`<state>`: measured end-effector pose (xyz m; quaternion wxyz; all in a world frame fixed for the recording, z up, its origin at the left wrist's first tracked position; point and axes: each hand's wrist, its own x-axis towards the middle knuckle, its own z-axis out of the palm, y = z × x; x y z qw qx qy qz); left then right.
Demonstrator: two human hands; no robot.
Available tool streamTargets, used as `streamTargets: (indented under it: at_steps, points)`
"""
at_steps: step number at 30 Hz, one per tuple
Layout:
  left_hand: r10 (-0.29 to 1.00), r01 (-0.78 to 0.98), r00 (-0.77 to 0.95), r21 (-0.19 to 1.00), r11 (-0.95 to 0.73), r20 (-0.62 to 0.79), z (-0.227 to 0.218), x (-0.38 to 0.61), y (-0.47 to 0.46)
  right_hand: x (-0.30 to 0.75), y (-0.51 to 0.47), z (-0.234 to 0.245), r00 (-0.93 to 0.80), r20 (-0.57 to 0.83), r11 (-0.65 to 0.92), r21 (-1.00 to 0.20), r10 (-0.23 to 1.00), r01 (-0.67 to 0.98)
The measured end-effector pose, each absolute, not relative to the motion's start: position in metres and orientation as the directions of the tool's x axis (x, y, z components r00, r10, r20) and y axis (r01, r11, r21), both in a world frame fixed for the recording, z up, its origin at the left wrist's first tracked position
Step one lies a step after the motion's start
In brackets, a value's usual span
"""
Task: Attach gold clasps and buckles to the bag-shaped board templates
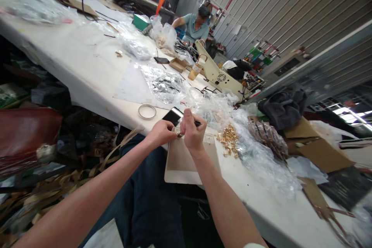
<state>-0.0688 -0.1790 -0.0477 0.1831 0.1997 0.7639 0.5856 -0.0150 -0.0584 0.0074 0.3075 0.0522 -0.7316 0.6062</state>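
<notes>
My left hand (161, 131) is pinched shut on a small metal part at the near edge of the long white table (95, 69). My right hand (192, 128) is a fist around a thin dark tool, its tip pressed against that small part between the two hands. Both hands hover over a flat beige board (183, 162) that overhangs the table edge. A black phone (172, 116) lies just behind my left hand. A heap of small gold metal pieces (229, 138) sits to the right of my right hand.
A tape ring (147, 111) lies left of the phone. Clear plastic bags (165, 83) and crumpled film cover the table's middle and right. Cardboard pieces (316, 147) and a dark cloth (283, 106) lie at right. Another person (194, 25) sits at the far end. Scrap strips litter the floor at left.
</notes>
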Motion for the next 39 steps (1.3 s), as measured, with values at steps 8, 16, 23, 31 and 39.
streamTargets:
  at_steps: [8, 16, 23, 31, 39]
  points:
    - [0.454, 0.136, -0.890, 0.923, 0.361, -0.047, -0.038, -0.060, -0.178, -0.014, -0.058, 0.003, -0.799, 0.515, 0.240, -0.856, 0.310, -0.458]
    - [0.458, 0.078, -0.883, 0.930, 0.359, -0.103, -0.037, -0.064, -0.177, -0.023, -0.053, 0.018, -0.862, 0.391, 0.009, -0.912, 0.321, -0.410]
    - [0.451, 0.047, -0.888, 0.956, 0.288, -0.092, -0.048, -0.065, -0.175, -0.017, -0.055, 0.037, -0.926, 0.236, -0.153, -0.945, 0.295, -0.289]
    - [0.467, 0.056, -0.881, 0.961, 0.271, -0.080, -0.055, -0.069, -0.175, -0.056, -0.040, 0.021, -0.941, -0.028, -0.255, -0.965, 0.337, -0.062]
    - [0.563, 0.027, -0.824, 0.988, 0.150, -0.063, -0.062, -0.075, -0.180, -0.084, -0.028, 0.023, -0.906, -0.322, -0.362, -0.908, 0.277, 0.212]
